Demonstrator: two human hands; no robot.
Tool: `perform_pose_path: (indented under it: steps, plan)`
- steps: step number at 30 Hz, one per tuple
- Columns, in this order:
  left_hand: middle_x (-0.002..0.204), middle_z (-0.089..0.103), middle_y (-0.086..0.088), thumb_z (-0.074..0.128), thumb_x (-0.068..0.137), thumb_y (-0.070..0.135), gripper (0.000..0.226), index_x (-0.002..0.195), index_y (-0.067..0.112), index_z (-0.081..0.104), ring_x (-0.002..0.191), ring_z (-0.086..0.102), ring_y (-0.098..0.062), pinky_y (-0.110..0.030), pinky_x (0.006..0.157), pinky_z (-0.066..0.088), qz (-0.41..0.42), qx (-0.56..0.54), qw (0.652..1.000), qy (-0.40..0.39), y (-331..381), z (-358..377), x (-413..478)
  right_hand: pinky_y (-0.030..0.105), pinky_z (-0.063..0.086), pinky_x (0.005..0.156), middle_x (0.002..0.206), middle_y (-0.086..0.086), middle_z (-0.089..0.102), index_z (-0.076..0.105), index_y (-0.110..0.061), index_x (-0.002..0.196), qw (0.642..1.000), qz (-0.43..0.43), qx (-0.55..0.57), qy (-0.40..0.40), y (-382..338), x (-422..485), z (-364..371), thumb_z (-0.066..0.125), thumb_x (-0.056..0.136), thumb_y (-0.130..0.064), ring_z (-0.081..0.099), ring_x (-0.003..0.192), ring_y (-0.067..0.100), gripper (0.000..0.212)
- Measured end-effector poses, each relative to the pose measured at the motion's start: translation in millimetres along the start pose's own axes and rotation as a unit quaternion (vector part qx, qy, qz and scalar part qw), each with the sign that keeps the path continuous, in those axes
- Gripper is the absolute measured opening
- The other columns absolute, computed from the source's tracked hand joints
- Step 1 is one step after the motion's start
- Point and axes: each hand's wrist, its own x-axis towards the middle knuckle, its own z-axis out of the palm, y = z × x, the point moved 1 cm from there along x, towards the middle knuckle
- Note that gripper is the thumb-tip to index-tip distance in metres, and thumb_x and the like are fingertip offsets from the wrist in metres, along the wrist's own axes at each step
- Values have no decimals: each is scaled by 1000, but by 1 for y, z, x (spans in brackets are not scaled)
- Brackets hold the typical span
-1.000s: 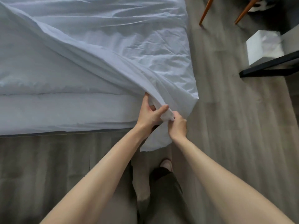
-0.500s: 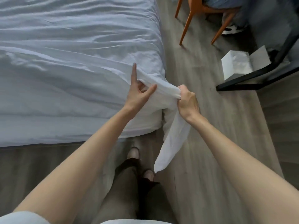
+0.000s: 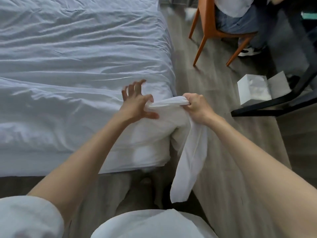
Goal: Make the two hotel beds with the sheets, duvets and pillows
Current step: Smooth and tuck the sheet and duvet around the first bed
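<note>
Head view, sheet: a white sheet lies creased over the top of the bed, covering it to the right edge; at the near right corner it is gathered into a twisted rope, and a loose tail hangs past the corner toward the floor
Right hand: the right hand is just off the bed's near right corner; its fingers are curled tight round the twisted end of the sheet
Left hand: the left hand is over the bed just inside that corner; its fingers are spread wide, and the web of the thumb meets the other end of the rope; it looks like bracing, not gripping, though blur hides the contact
Done, as judged: one sheet is laid over this bed; this corner is being drawn taut, probably for knotting or tucking
Left, as judged: this corner is not yet tucked; the wrinkles need smoothing; no duvet or pillow can be made out for sure, and the second bed is out of view, so most of the job seems to lie ahead
Beyond the bed: a wooden chair with a seated person off the right edge; a white box on the floor beside a black table frame
Writing: none readable; the box and the linen show no brand or label
</note>
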Motion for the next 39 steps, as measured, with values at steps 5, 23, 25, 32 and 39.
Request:
perform_pose_path:
  steps: [5,23,25,32,39]
  plan:
    - [101,65,-13,51,97,39,32,116,14,43,101,58,-33,-44,109,21,-57,-19,996,-66,7,0,36,31,26,57,78,8,53,50,-11,76,998,-26,28,-50,23,57,-12,58,94,-25,44,74,20,24]
    - [94,67,-9,49,85,-4,33,105,13,68,92,58,-31,-36,105,28,-350,49,892,283,64,-81,157,27,30,47,66,1,46,45,-11,63,951,-176,-77,-244,1,242,-129,66,84,-18,46,62,18,30]
    - [98,67,-10,51,83,-6,34,107,12,67,96,58,-31,-35,105,27,-363,48,890,272,60,-80,170,26,30,48,69,2,46,42,-12,63,945,-195,-103,-242,3,257,-128,61,86,-14,47,63,19,29]
    - [119,57,-12,48,86,-8,41,119,9,64,115,51,-31,-38,108,25,-408,22,872,271,35,-59,223,27,36,68,89,11,58,59,-5,90,909,-246,-165,-294,8,314,-124,51,95,-12,56,86,26,12]
    - [136,48,-8,40,89,-9,45,123,12,62,126,43,-27,-34,106,30,-428,-72,862,264,-10,-47,293,28,34,66,85,10,58,61,-8,90,899,-242,-186,-314,5,395,-117,55,94,-14,55,85,24,9]
